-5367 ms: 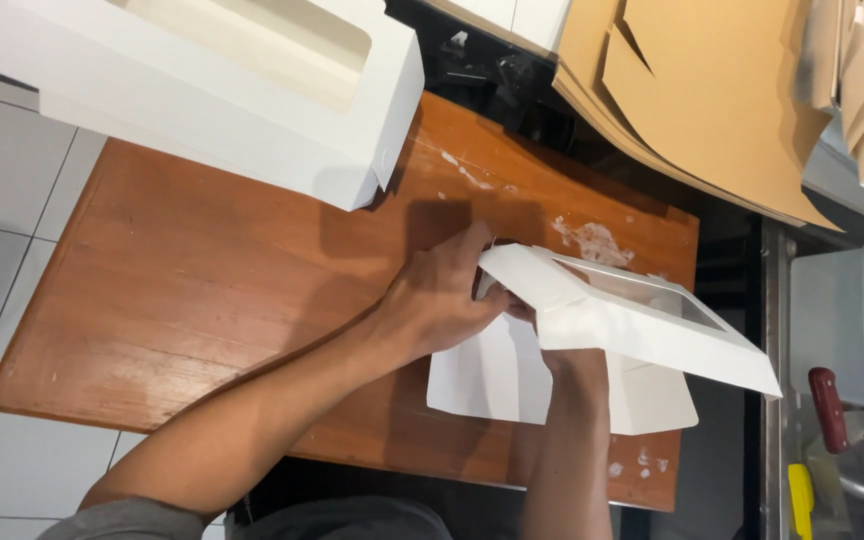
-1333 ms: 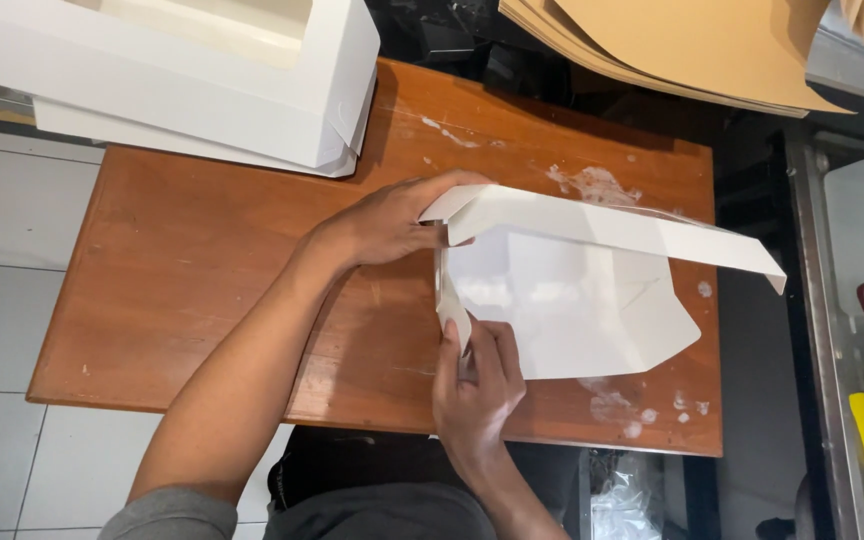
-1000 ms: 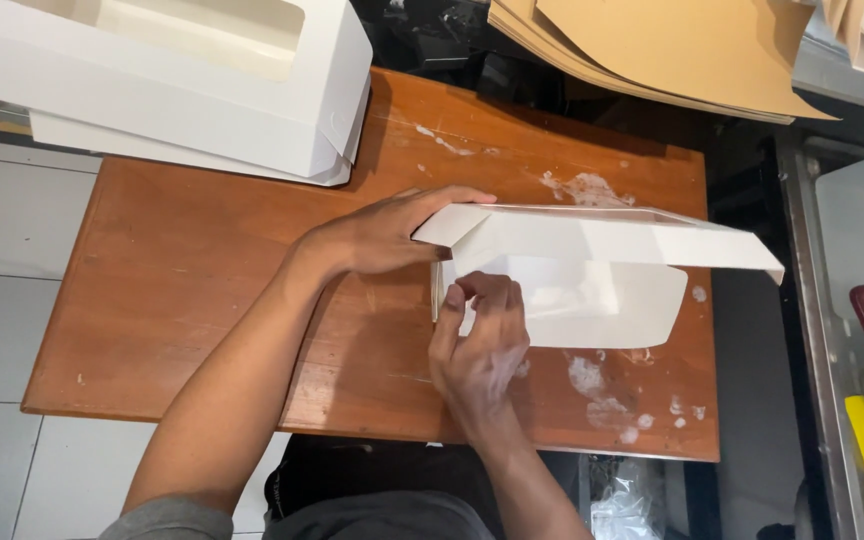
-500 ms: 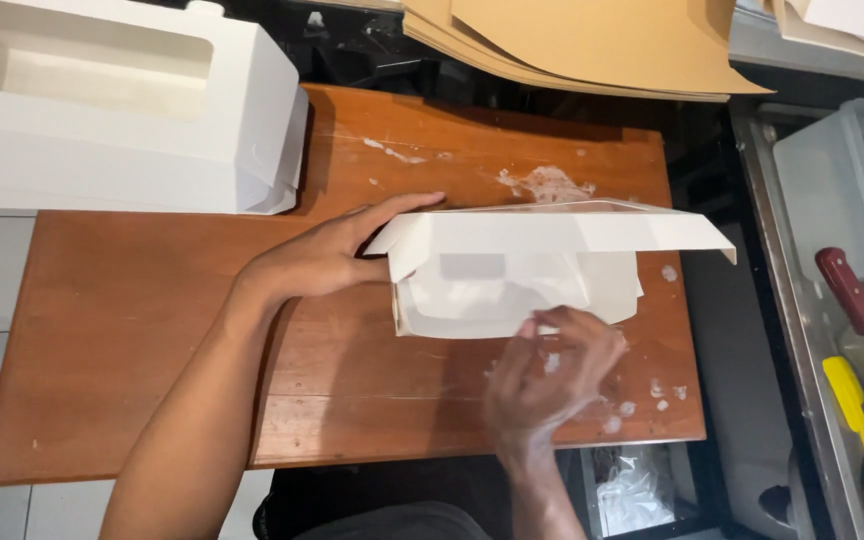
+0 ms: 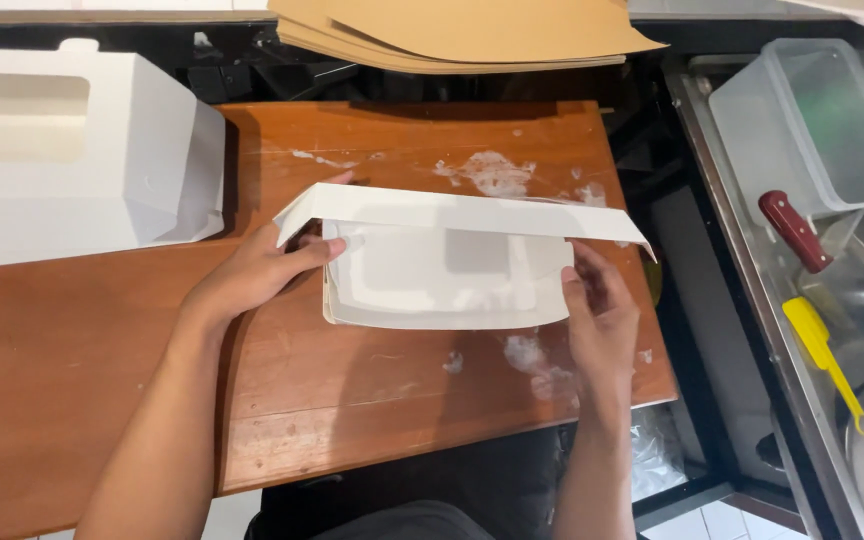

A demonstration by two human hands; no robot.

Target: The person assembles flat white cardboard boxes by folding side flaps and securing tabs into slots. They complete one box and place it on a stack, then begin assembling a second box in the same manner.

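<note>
Cardboard, white and half shaped into a box, lay near the middle of the wooden table, with its long top flap still raised and jutting toward the far edge instead of lying shut. The left hand was closed on the box's left end, thumb pressed against the side wall and fingers tucked beneath the raised flap. The right hand gripped the right end, its fingers curled onto the side wall just below the flap's corner. Both hands were therefore clamped on the same box, 1 at each end. Judging by its shape, the base and the front wall looked formed, since the body stood up as a shallow tray with rounded lower corners; whether the end tabs were locked could not be told, as the hands covered them. What seemed left was seating the ends and bringing the flap down. 1 finished white box with a window sat at the table's far left corner, well apart from the hands, which suggested the work was repeated. Flat brown sheets lay stacked beyond the table's far edge.
</note>
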